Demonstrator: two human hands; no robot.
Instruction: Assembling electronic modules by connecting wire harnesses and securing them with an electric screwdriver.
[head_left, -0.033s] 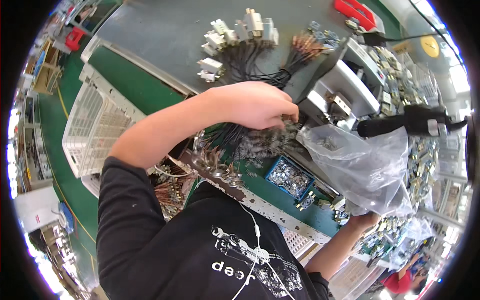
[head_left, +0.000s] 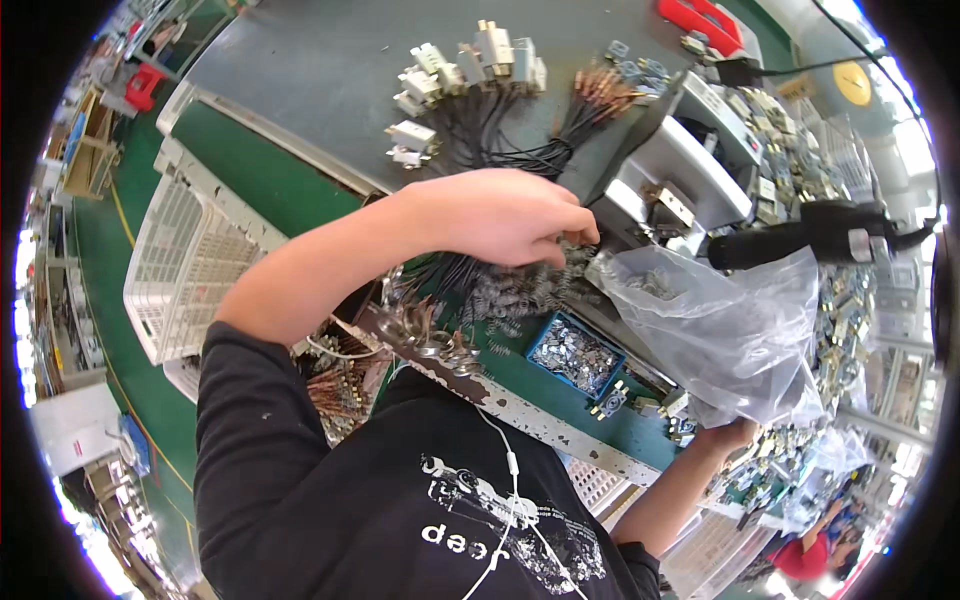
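My left hand (head_left: 525,220) reaches across the bench, palm down, over a heap of small wire coil springs (head_left: 525,288). Its fingers bend downward, with the thumb and index finger apart; any springs under the palm are hidden. Right beside the fingertips lies the mouth of a clear plastic bag (head_left: 735,320), with some springs inside near that end. At the bag's lower right end, my right hand (head_left: 730,435) is closed on the gathered plastic.
A blue tray (head_left: 617,366) of small metal parts stands close to my body. Black cables with white connectors (head_left: 428,85) lie beyond my left arm. A grey machine (head_left: 700,150) with a black tool (head_left: 800,238) nearby stands right. Metal rings (head_left: 425,330) hang at the bench edge.
The springs beneath my left hand were smeared by motion and now show sharply. My left thumb and index finger look slightly further apart. My right hand keeps its grip on the bag.
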